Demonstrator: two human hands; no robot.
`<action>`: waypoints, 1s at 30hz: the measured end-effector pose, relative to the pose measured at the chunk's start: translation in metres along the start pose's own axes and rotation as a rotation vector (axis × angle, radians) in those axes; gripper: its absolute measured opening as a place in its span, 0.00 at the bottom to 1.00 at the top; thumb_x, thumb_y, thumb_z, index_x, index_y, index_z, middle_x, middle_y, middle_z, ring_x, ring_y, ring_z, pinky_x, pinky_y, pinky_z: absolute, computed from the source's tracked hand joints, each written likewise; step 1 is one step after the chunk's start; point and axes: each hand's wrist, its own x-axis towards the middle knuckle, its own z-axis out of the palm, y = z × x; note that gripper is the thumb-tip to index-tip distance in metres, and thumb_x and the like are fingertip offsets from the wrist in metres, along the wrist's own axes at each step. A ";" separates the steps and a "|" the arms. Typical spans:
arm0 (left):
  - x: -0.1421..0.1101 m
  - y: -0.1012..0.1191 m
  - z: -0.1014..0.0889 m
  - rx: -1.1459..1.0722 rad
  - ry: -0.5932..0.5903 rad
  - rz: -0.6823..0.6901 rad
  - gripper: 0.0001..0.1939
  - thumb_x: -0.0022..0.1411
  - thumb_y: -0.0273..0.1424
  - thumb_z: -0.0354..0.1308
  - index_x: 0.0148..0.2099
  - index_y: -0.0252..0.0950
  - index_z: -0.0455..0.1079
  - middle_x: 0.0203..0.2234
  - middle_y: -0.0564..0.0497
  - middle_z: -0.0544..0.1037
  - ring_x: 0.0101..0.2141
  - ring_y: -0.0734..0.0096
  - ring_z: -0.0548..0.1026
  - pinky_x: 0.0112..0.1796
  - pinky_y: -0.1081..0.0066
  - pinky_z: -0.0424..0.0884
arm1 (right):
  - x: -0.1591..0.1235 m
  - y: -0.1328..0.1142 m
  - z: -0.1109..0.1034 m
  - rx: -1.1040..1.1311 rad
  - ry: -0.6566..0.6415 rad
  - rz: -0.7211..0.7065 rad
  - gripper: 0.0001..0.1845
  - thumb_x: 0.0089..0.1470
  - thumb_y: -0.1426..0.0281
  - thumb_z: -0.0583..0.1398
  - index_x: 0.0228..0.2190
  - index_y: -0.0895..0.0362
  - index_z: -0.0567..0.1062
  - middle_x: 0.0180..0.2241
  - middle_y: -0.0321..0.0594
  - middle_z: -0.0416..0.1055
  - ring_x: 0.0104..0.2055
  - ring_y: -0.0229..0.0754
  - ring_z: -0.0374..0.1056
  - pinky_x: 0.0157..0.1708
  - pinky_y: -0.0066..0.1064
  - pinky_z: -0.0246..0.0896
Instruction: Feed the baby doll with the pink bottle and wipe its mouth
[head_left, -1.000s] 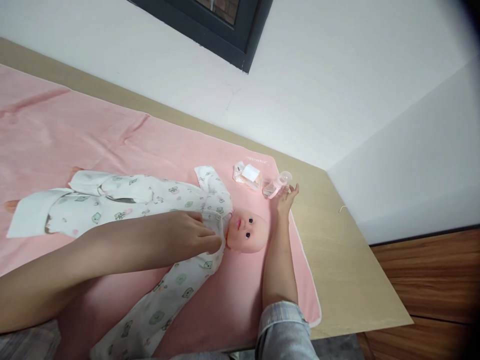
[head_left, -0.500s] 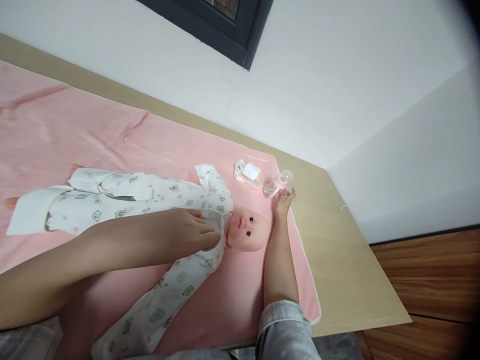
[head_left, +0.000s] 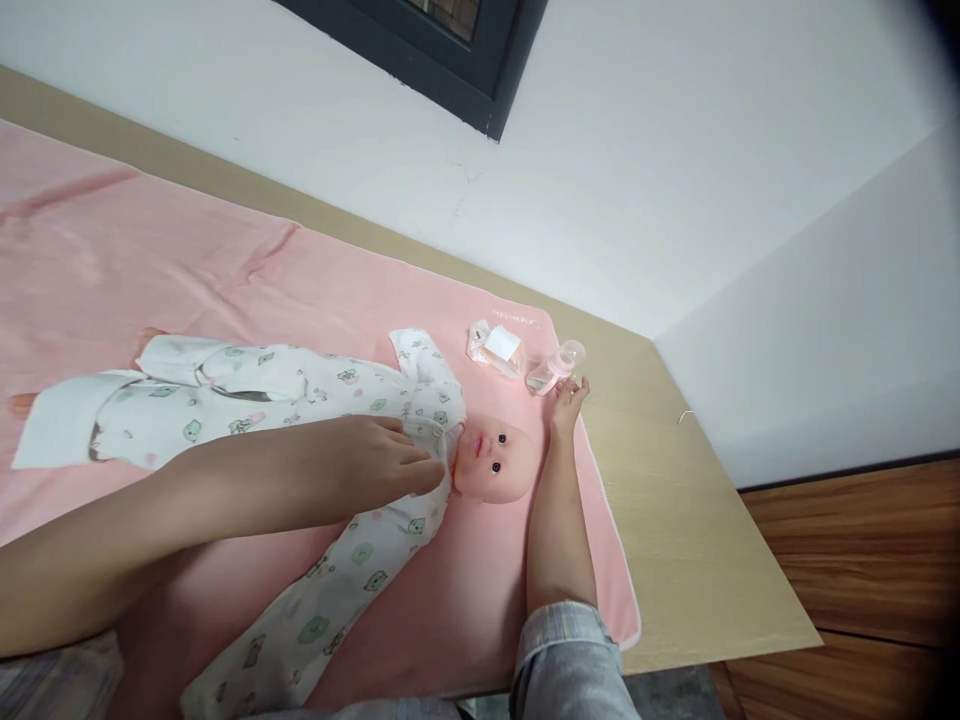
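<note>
A baby doll (head_left: 491,463) in a white printed sleepsuit (head_left: 300,400) lies on a pink mat (head_left: 187,280), head to the right. My left hand (head_left: 382,462) rests on the doll's chest by the collar, fingers pinched on the fabric. My right hand (head_left: 568,398) reaches past the doll's head, fingers apart, just short of a small clear bottle (head_left: 553,367) lying at the mat's corner.
A clear wrapped packet (head_left: 496,347) lies beside the bottle. The mat covers a light wooden table (head_left: 690,540) set against a white wall, with a dark window frame (head_left: 457,50) above. Wooden floor shows at the right.
My right hand has lowered slightly toward the mat beside the bottle, its fingers less spread. My left hand stays on the doll's collar.
</note>
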 end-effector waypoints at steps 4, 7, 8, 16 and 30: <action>0.004 -0.005 -0.008 0.072 -0.120 0.106 0.21 0.50 0.09 0.39 0.36 0.37 0.63 0.25 0.53 0.69 0.27 0.65 0.68 0.30 0.68 0.59 | 0.000 0.000 0.000 -0.022 0.001 0.000 0.46 0.57 0.45 0.45 0.64 0.63 0.44 0.56 0.58 0.61 0.54 0.45 0.68 0.57 0.44 0.59; 0.005 -0.008 -0.005 0.090 -0.155 0.112 0.20 0.50 0.10 0.41 0.37 0.37 0.62 0.27 0.52 0.70 0.28 0.65 0.69 0.31 0.67 0.60 | 0.000 -0.001 0.000 -0.032 0.002 -0.006 0.47 0.56 0.44 0.45 0.64 0.65 0.44 0.56 0.58 0.61 0.54 0.44 0.68 0.57 0.43 0.60; 0.005 -0.009 -0.004 0.085 -0.137 0.118 0.20 0.50 0.10 0.42 0.37 0.37 0.62 0.27 0.53 0.70 0.28 0.65 0.69 0.31 0.68 0.59 | 0.000 0.000 0.000 -0.033 0.001 -0.008 0.47 0.56 0.44 0.44 0.64 0.65 0.44 0.55 0.58 0.61 0.54 0.44 0.68 0.57 0.43 0.60; 0.006 -0.009 -0.006 0.099 -0.176 0.124 0.25 0.41 0.09 0.43 0.40 0.38 0.62 0.31 0.53 0.72 0.31 0.63 0.70 0.32 0.68 0.60 | 0.001 0.001 -0.001 -0.015 0.009 -0.002 0.45 0.57 0.45 0.46 0.63 0.63 0.46 0.55 0.57 0.62 0.53 0.44 0.68 0.56 0.45 0.60; 0.007 -0.008 -0.008 0.105 -0.158 0.135 0.24 0.41 0.10 0.44 0.38 0.38 0.62 0.32 0.52 0.71 0.32 0.61 0.68 0.30 0.69 0.55 | -0.003 -0.005 -0.002 0.000 -0.002 0.024 0.43 0.58 0.48 0.48 0.64 0.63 0.46 0.56 0.58 0.62 0.53 0.45 0.68 0.56 0.45 0.60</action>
